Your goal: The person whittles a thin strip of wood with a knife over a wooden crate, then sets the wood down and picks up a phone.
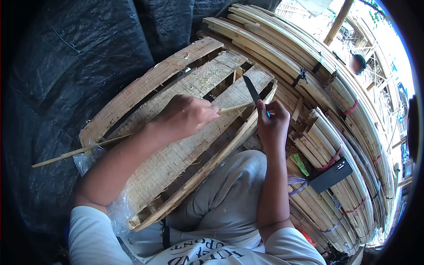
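Head view: gripped a thin wooden strip (236,108) in the closed left hand (192,115), over the slatted table (165,159) and out past its left edge; pinched a knife (251,88) in the closed right hand (274,118), at the strip's end, near the table's far right corner.

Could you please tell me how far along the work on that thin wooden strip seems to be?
Done: the bundled wood with red ties looks finished, though its link to this strip is unclear.
In hand: the left hand grips the thin strip; the right hand holds a knife by its end.
Left: probably some cutting, since the blade is out at the strip, but how much I cannot tell.
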The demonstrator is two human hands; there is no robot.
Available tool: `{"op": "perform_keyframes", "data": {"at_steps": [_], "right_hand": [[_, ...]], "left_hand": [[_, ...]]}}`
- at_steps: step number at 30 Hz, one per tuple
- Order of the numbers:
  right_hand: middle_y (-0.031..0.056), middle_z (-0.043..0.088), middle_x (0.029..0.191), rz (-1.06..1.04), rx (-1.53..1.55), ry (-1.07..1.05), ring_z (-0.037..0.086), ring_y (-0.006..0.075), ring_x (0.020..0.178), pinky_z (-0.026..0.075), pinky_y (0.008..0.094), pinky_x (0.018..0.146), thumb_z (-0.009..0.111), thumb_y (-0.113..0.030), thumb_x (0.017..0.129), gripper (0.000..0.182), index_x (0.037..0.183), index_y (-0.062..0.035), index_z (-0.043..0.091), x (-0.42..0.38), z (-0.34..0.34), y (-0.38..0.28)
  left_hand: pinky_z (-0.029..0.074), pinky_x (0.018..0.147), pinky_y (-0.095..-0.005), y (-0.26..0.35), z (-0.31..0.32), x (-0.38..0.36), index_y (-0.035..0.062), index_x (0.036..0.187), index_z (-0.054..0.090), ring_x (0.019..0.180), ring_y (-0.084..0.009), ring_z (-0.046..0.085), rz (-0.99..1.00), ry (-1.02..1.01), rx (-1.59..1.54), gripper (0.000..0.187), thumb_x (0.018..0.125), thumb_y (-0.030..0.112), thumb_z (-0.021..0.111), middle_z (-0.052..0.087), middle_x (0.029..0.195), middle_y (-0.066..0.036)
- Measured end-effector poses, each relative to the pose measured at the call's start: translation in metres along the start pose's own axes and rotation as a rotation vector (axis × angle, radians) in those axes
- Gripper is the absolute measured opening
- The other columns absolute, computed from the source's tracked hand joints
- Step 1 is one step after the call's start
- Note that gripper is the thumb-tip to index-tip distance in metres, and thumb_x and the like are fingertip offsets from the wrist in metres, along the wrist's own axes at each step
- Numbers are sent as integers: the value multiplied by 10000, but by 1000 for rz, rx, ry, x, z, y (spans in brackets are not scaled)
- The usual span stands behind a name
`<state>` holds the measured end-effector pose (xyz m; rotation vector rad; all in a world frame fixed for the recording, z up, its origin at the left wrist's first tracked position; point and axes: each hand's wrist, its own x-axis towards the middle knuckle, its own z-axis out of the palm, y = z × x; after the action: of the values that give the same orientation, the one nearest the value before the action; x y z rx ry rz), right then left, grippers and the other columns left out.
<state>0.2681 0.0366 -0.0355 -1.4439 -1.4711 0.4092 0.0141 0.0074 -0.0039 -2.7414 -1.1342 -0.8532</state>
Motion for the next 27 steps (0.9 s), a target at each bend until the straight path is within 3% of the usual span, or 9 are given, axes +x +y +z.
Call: {"op": "perform_keyframes", "data": {"at_steps": [4, 7, 9, 12, 15, 19, 20, 25, 27], "right_hand": [[167, 622, 644, 123, -13, -6, 546, 203, 565, 477, 361, 589, 781, -257, 945, 358, 831, 67, 680, 8, -9, 2], [150, 636, 652, 68, 17, -4, 577, 195, 581, 480, 356, 588, 782, -244, 947, 339, 838, 63, 688, 5, -5, 12], [101, 620, 653, 149, 98, 44, 558, 122, 627, 457, 334, 587, 775, -227, 960, 338, 827, 70, 681, 4, -17, -5], [92, 610, 642, 169, 141, 5, 540, 110, 614, 448, 326, 577, 774, -232, 964, 346, 823, 69, 677, 6, -17, -1], [83, 597, 619, 86, 98, -40, 526, 114, 584, 443, 329, 558, 771, -228, 966, 337, 823, 62, 673, 7, -9, 16], [144, 587, 619, 80, -60, -46, 502, 140, 578, 447, 339, 567, 761, -229, 967, 343, 822, 66, 662, -7, -6, -9], [154, 579, 615, 44, 25, -7, 492, 159, 567, 446, 344, 567, 767, -238, 961, 359, 815, 71, 657, -10, -7, -16], [121, 538, 576, -57, -14, -22, 476, 158, 535, 436, 346, 551, 775, -250, 956, 370, 805, 71, 670, 1, -5, -5], [118, 540, 580, 124, -2, -103, 490, 141, 545, 430, 326, 548, 769, -244, 961, 359, 813, 72, 681, -8, -10, -25]], "left_hand": [[510, 538, -389, 1, -5, 1, 10, 925, 753, 592, -271, 673, 1, -1, 4, 153, 956, 158, 734, 655, 703, -138], [508, 536, -389, 1, -5, 0, 5, 910, 746, 588, -274, 669, 3, -5, -8, 155, 955, 153, 735, 650, 701, -144], [506, 534, -389, 1, -7, 1, 2, 899, 740, 585, -276, 666, -4, 0, -29, 159, 955, 151, 735, 646, 699, -147], [500, 531, -391, 1, -6, 3, 3, 887, 738, 581, -274, 662, 1, -11, -10, 162, 955, 150, 734, 642, 693, -144], [493, 528, -393, 1, -4, 1, 5, 879, 738, 578, -276, 658, -15, -19, -4, 161, 954, 148, 734, 635, 685, -140], [489, 525, -392, 2, -4, 0, 11, 878, 737, 577, -273, 655, 2, 10, -2, 156, 954, 147, 734, 628, 677, -136], [490, 525, -389, 2, -5, 1, 11, 885, 738, 578, -273, 656, 7, 15, -11, 153, 954, 148, 734, 628, 677, -135], [496, 529, -386, 5, -5, 1, 8, 898, 739, 586, -273, 661, -17, -7, -8, 148, 953, 146, 736, 634, 685, -134], [498, 530, -384, 4, -7, 2, 6, 909, 743, 588, -272, 663, -12, -13, 5, 144, 952, 143, 736, 636, 688, -134]]}}
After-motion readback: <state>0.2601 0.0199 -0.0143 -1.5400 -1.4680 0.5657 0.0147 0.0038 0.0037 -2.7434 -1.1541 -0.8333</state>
